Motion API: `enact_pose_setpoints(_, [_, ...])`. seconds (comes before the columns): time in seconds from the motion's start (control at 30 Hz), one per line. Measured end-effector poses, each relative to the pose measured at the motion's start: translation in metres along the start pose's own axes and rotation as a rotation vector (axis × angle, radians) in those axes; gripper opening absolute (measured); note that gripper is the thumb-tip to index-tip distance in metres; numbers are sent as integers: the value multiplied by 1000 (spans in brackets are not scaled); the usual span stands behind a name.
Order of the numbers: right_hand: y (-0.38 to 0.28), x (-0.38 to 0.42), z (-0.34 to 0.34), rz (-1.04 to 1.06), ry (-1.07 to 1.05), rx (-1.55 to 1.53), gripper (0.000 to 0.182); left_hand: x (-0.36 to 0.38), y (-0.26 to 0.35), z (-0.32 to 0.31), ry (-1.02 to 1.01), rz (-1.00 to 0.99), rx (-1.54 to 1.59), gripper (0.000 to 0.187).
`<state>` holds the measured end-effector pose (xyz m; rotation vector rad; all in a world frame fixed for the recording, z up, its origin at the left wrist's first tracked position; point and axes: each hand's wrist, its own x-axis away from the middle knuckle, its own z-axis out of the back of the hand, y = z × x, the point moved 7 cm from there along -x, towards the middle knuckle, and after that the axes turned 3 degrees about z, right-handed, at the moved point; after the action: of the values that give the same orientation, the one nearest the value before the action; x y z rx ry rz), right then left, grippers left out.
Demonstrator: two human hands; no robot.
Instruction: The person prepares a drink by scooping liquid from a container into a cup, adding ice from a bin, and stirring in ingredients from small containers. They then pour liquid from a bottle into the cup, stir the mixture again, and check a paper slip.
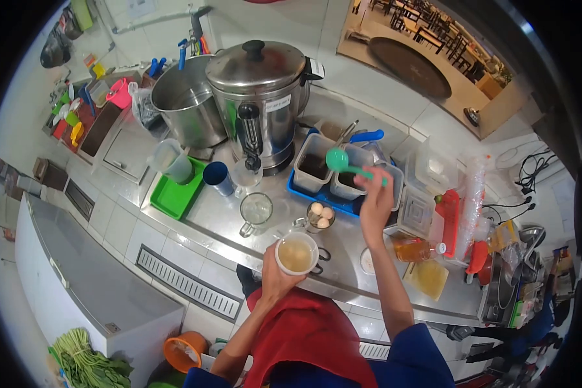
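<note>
My left hand (276,279) is wrapped round a white plastic cup (311,264) of cloudy yellowish liquid, with pale round pieces in it, at the counter's front edge. In my right hand (376,204), the fingers close on the handle of a green ladle (337,159). Its bowl hangs above clear tubs of dark liquid (313,165), which stand in a blue tray (307,186). Just beyond the cup is a glass mug (321,216) with several pale round balls. To its left stands another clear glass mug (257,209).
A large steel urn (257,84) and a deep steel pot (186,103) stand at the back. Left of the mugs are a dark blue cup (218,179) and a green tray (168,197). Lidded clear boxes (412,212) and an amber bottle (417,250) lie to the right.
</note>
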<state>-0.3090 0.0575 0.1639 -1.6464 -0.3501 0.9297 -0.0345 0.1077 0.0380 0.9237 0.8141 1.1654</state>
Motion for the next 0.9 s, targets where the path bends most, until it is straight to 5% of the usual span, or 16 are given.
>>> enact_pose_setpoints(0.13, [3,-74,-70,543,-261,512,19,5,4,2,-13,-30,24,89])
enact_pose_setpoints(0.2, [37,-96,-95,585,-434,750,24,9,0,4,-17,-14,60,89])
enact_pose_setpoints(0.3, [-1,-74,-89,770,-323,826,26,11,2,12,-36,-53,45,90])
enact_pose_setpoints(0.37, [-27,-39,-52,718,-236,763,26,10,4,12,-41,-90,-4,92])
enact_pose_setpoints(0.47, [31,46,51,-30,-197,870,31,11,1,8,-86,-51,44,92])
enact_pose_setpoints(0.5, [59,79,88,-323,-337,1035,61,6,1,5,-85,-58,42,92])
enact_pose_setpoints(0.57, [102,144,146,-498,-379,1469,91,11,-1,-5,-172,-47,72,92])
enact_pose_setpoints(0.7, [138,181,171,-437,-216,1502,118,14,5,-28,-318,-78,38,92])
enact_pose_setpoints(0.8, [147,179,180,-359,-130,1311,120,20,7,-50,-437,-81,63,92])
enact_pose_setpoints(0.9, [71,157,168,-101,-205,1096,113,25,19,-75,-535,-82,167,91])
